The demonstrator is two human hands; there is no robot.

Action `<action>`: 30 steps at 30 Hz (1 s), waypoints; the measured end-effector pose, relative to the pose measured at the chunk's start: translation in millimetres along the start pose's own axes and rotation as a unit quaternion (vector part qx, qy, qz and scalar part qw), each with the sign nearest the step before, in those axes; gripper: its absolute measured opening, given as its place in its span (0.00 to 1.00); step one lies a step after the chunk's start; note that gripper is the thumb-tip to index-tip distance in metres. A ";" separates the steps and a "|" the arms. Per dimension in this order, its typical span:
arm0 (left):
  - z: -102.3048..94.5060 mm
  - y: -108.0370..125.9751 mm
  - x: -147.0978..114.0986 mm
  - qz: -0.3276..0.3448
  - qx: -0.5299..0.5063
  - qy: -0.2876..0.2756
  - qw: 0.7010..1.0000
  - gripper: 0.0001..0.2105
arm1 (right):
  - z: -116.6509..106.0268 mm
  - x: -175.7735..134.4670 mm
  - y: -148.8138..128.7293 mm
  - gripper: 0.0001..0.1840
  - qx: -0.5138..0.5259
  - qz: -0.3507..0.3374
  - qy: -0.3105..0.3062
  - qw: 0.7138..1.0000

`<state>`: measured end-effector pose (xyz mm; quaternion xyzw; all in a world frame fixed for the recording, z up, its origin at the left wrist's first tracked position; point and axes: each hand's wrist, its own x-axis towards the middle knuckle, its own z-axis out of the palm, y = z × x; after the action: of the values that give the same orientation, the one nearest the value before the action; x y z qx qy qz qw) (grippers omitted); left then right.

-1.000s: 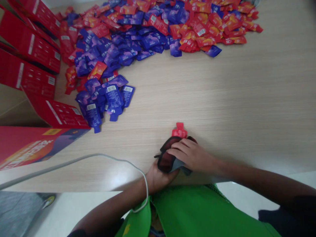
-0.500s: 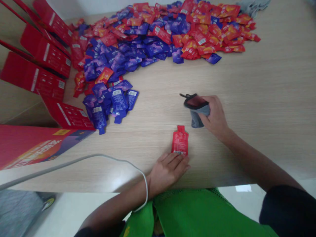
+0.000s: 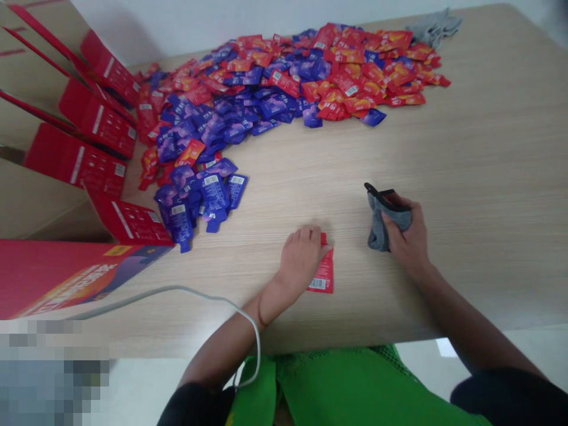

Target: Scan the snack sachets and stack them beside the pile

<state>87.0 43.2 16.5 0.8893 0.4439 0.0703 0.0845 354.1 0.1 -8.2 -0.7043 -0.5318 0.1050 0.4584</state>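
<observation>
A small red spouted pouch (image 3: 323,277) lies on the table in front of me, its printed back and barcode facing up. My left hand (image 3: 302,255) is over its upper part, with fingers curled and the thumb against the pouch's narrow end. That hand covers much of the pouch's left side. To the right, my right hand (image 3: 407,236) grips a folded grey cloth (image 3: 378,228) with black edging and a small black loop, just above or on the table.
A heap of purple pouches (image 3: 213,127) and red-orange pouches (image 3: 346,77) spreads along the back. Several purple pouches (image 3: 215,192) lie nearer. Red boxes (image 3: 71,160) line the left side. A grey cloth (image 3: 437,26) lies far right. A white cable (image 3: 177,288) crosses my left forearm.
My left hand has moved from the pouch's near, barcode end up to its narrow end. My right hand has shifted right and slightly nearer with the grey cloth. The view has tilted slightly.
</observation>
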 end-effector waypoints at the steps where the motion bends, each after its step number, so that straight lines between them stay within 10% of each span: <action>1: 1.6 -0.6 0.8 0.002 -0.017 -0.014 1.000 0.19 | 0.8 0.4 0.2 0.26 -0.003 -0.002 0.001 1.000; 7: -9.8 -6.6 4.9 0.029 -0.271 -0.014 0.962 0.25 | 3.0 2.8 3.2 0.27 0.000 -0.005 -0.006 1.000; 11: -41.2 -3.8 -7.4 0.104 -0.376 0.059 0.919 0.12 | 2.9 2.9 5.4 0.27 0.020 -0.008 -0.003 1.000; 17: -46.1 -5.1 -50.2 0.235 -0.254 0.044 0.937 0.09 | 1.7 2.4 3.3 0.26 0.017 -0.012 -0.006 1.000; 30: 4.4 0.0 -122.8 0.244 -0.106 0.080 0.961 0.17 | -20.9 3.8 -16.9 0.26 -0.069 -0.110 -0.045 0.990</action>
<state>14.7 -55.5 6.0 0.9482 0.2083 0.2065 0.1223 357.9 -7.5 17.6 -0.6660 -0.6322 0.0478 0.3930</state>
